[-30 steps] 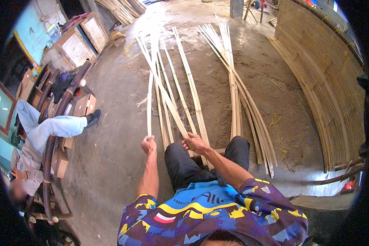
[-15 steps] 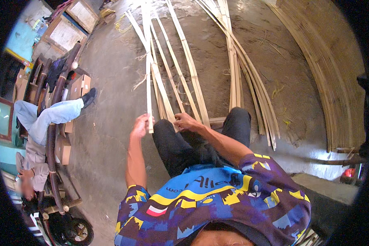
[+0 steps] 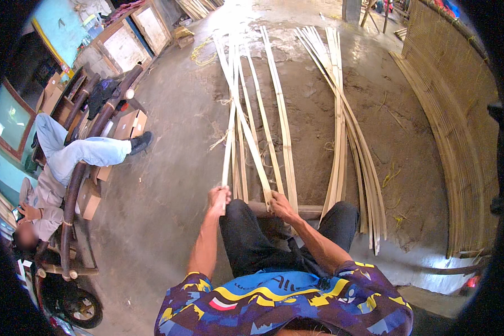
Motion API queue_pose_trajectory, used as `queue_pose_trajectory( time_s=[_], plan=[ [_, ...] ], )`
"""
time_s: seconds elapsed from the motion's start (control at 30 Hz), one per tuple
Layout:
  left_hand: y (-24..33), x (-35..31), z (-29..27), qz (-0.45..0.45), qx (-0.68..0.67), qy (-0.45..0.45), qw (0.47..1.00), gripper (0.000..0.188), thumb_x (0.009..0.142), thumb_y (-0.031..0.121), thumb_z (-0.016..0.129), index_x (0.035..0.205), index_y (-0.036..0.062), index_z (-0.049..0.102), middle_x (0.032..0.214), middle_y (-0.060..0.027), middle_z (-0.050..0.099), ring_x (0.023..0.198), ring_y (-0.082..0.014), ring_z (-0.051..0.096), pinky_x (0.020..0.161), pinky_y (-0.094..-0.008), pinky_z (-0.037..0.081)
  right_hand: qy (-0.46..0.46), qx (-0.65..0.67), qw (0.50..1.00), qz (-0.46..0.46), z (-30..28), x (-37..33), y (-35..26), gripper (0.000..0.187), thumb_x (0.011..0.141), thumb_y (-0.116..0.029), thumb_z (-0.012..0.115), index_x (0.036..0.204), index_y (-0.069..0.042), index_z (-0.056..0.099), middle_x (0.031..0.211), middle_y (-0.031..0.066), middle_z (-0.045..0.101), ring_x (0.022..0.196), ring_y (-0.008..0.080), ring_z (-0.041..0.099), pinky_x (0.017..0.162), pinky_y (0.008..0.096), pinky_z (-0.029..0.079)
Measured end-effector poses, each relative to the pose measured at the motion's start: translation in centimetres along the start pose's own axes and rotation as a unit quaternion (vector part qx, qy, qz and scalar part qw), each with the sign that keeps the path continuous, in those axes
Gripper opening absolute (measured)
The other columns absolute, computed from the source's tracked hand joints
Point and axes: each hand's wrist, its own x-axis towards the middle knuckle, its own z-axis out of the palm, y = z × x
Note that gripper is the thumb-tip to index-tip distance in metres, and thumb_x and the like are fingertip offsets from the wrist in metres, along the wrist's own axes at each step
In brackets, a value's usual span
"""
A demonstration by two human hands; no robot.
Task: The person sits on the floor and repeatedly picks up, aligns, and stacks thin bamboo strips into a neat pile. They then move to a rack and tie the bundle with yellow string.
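Note:
My left hand (image 3: 219,199) is closed round the near end of a long pale bamboo strip (image 3: 228,165), beside my left knee. The strip stretches away over the floor. Between my knees, my right hand (image 3: 283,205) grips the near end of another bamboo strip (image 3: 259,166). That one slants away to the left and crosses the first strip farther off. More bamboo strips (image 3: 285,143) lie side by side just beyond my right hand. Small ties of twine (image 3: 221,140) hang by the left strip.
A crosswise wooden bar (image 3: 311,211) lies between my knees. To the right are a fanned bundle of strips (image 3: 341,129) and a large slatted bamboo mat (image 3: 431,134). At left, a person (image 3: 95,151) reclines on a bamboo bench (image 3: 73,207) near cardboard boxes (image 3: 130,124) and a wheel (image 3: 83,307).
The view has tilted up, so the floor, strips and my hands sit lower and farther right in the picture. Both hands stay at the strips' near ends.

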Motion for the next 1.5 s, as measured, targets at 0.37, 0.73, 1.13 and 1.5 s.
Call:
queue_pose_trajectory(
  time_s=[0.37, 0.73, 1.13, 1.5],
  plan=[
    [-6.5, 5.8, -8.2, 0.103, 0.424, -0.005, 0.9, 0.022, 0.073, 0.022, 0.057, 0.072, 0.0001, 0.059, 0.059, -0.0069, 0.058, 0.05, -0.0132, 0.053, 0.048, -0.0296, 0.041, 0.027, -0.134, 0.99, -0.022, 3.0, 6.3, 11.1, 0.018, 0.079, -0.011, 0.042, 0.089, -0.001, 0.053, 0.061, 0.0129, 0.054, 0.052, 0.0222, 0.053, 0.048, 0.0374, 0.042],
    [-13.3, 2.0, -10.9, -0.086, 0.388, 0.099, 0.912, 0.039, 0.072, 0.023, 0.059, 0.101, -0.0017, 0.054, 0.086, -0.0103, 0.059, 0.077, -0.0161, 0.055, 0.069, -0.0286, 0.044, -0.005, -0.331, 0.939, -0.092, 2.0, -1.3, 9.8, 0.021, 0.072, -0.013, 0.05, 0.086, 0.003, 0.053, 0.083, 0.0216, 0.056, 0.081, 0.037, 0.054, 0.069, 0.0448, 0.043],
    [-2.1, -5.6, 3.6, 0.298, 0.527, -0.01, 0.796, 0.031, 0.067, 0.022, 0.063, 0.092, 0.0052, 0.056, 0.097, -0.0104, 0.054, 0.097, -0.0277, 0.046, 0.085, -0.0359, 0.036, 0.511, -0.266, 0.81, -0.108, -22.3, -7.7, 12.8, 0.023, 0.072, -0.011, 0.052, 0.093, 0.0, 0.054, 0.083, 0.018, 0.058, 0.078, 0.0329, 0.055, 0.068, 0.0364, 0.045],
    [-0.2, -9.8, 2.9, 0.314, 0.509, 0.005, 0.801, 0.027, 0.063, 0.011, 0.065, 0.088, 0.0061, 0.057, 0.098, -0.0095, 0.053, 0.095, -0.027, 0.046, 0.085, -0.0363, 0.035, 0.493, -0.316, 0.723, 0.366, -30.8, -10.4, 27.9, 0.035, 0.081, -0.017, 0.037, 0.113, -0.004, 0.042, 0.114, 0.0206, 0.043, 0.106, 0.0333, 0.041, 0.085, 0.05, 0.033]
  ],
)
